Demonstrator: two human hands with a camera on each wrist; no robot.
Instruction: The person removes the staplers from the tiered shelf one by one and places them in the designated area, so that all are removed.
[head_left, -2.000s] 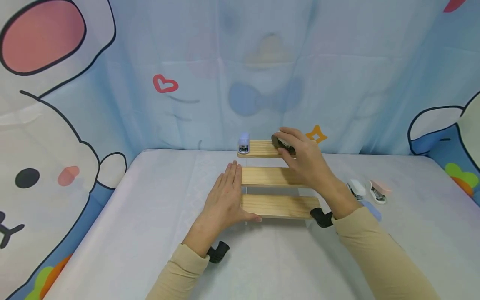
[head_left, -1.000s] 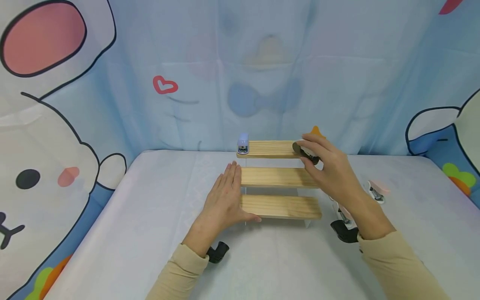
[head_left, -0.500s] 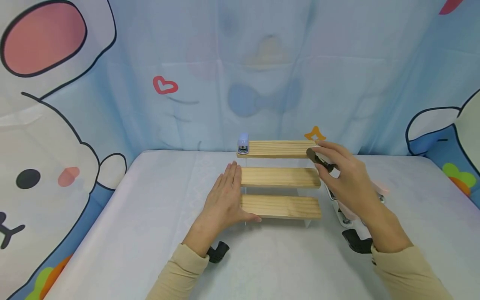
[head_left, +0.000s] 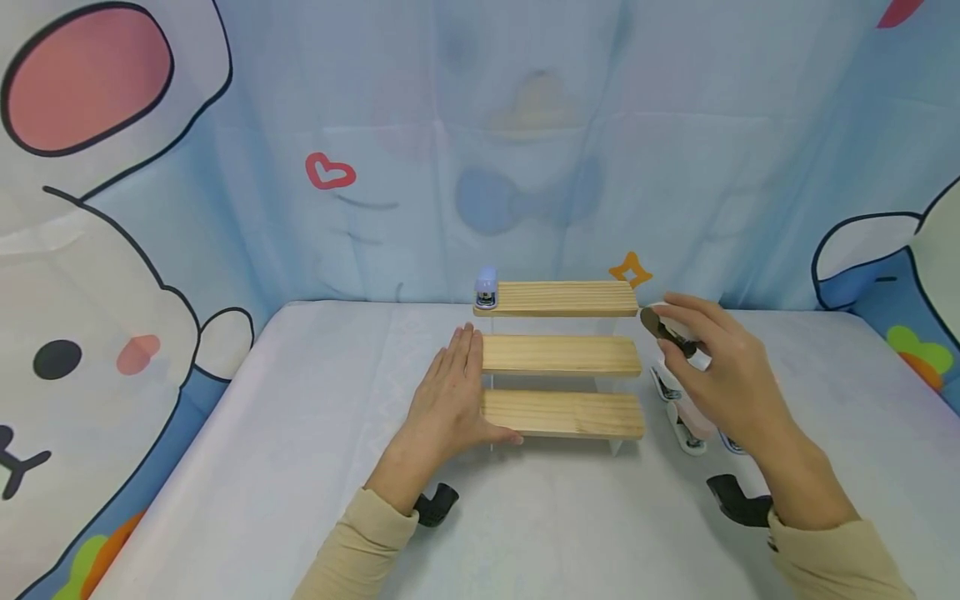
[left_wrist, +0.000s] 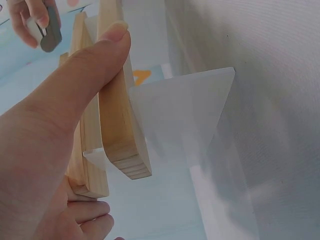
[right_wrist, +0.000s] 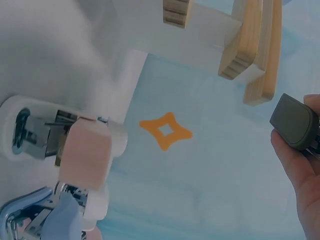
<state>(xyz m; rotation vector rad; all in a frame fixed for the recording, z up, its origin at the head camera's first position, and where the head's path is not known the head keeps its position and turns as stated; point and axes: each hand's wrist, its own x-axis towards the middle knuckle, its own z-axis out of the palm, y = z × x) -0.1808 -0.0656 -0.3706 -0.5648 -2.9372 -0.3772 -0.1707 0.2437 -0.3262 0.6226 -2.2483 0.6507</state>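
My right hand (head_left: 731,375) holds a dark green stapler (head_left: 669,332) between thumb and fingers, in the air just right of the top board. In the right wrist view, the stapler's rounded end (right_wrist: 295,122) sticks out past the fingertips. My left hand (head_left: 450,400) rests with straight fingers along the left end of a three-tier wooden rack (head_left: 562,355). Its thumb lies across the front of the lowest board, as the left wrist view shows. On the top board's left end stands a small lavender stapler (head_left: 487,288).
Several staplers lie on the white-covered table right of the rack, among them a pink one (head_left: 692,425) and a blue one (right_wrist: 62,220); my right hand partly covers them in the head view. Clear side panels (left_wrist: 185,110) carry the boards. A printed curtain (head_left: 405,208) hangs behind.
My right hand has carried the dark green stapler rightward along the top board and off past its right end. The left hand and the lavender stapler have stayed put.
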